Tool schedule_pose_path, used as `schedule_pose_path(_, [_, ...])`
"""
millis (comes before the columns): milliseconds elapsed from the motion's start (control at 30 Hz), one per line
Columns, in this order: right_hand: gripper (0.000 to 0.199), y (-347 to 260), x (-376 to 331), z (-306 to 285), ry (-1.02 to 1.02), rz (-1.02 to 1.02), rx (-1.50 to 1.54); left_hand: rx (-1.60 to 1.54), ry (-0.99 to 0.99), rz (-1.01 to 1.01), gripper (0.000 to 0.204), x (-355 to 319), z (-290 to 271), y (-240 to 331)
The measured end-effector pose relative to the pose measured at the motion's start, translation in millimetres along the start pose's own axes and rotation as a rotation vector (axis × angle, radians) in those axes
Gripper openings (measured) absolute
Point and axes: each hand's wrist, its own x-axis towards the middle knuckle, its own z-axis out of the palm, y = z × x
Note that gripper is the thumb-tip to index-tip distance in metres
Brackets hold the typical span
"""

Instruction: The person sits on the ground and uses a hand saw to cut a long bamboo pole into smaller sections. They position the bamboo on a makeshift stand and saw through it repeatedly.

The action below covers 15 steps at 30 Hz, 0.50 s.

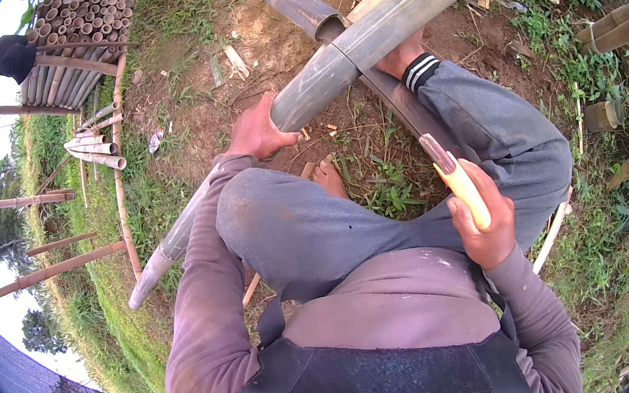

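A long grey-green bamboo pole (402,17) runs slantwise in front of me, from the upper right down past my left knee. My left hand (263,128) is closed around it, thumb on the near side. A thin dark line crosses the pole at its middle. Beneath lies a dark bamboo piece (299,6), its cut end beside the pole, with a dark strip (405,103) continuing toward my right knee. My right hand (483,215) grips a hand tool by its yellow-orange handle (464,190). Its narrow metal end points up and left, apart from the pole; its exact kind is unclear.
My bare left foot (330,179) rests on the soil; the right foot (403,53) is by the pole. Stacked bamboo (80,17) fills a rack at upper left, with a dark cap (11,58) hanging there. Bamboo posts (612,29) stand at right.
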Motion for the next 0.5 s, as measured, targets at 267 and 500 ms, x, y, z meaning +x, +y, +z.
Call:
schedule_pose_path(267, [0.046,50,112,80,0.144,-0.096,-0.019,0.034,0.037,-0.005,0.104,17,-1,12])
schedule_pose_path(500, [0.053,0,3,-5,-0.033,-0.003,-0.003,0.018,0.05,-0.005,0.103,-2,-3,3])
